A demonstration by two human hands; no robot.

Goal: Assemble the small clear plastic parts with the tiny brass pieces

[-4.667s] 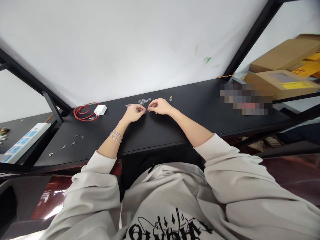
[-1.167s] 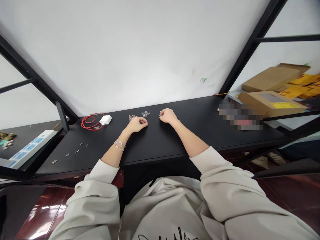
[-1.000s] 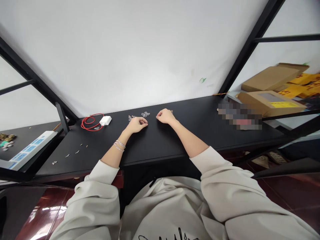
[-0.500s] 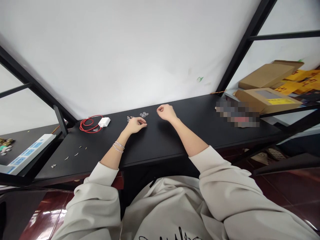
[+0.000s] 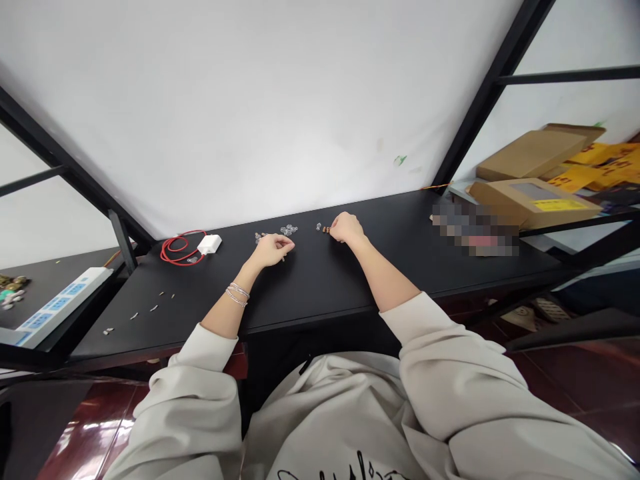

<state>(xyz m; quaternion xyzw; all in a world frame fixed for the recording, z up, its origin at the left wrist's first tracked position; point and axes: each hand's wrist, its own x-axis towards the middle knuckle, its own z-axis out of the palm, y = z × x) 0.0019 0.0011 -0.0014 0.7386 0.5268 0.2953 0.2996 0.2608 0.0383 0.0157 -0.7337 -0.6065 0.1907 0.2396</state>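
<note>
My left hand rests low over the black table, thumb and fingertips pinched together. A small light-brown bit shows just below its fingers; whether they grip it I cannot tell. Behind this hand lie several transparent round pieces and, partly covered by it, a few more small transparent and brown pieces. Farther right, my right hand is down at the tabletop with its fingers closed. Small brown pieces sit in a row at its fingertips, and one transparent piece lies left of them. What the fingers pinch is hidden.
A white charger with a coiled red cable lies at the table's back left. Small bits are scattered near the left front. A white power strip stands at far left. Cardboard boxes and a blurred-out object are at right.
My right hand has moved right and slightly down, uncovering the brown pieces and the transparent piece beside them. My left hand has hardly shifted; a small bit now shows beneath its fingers.
</note>
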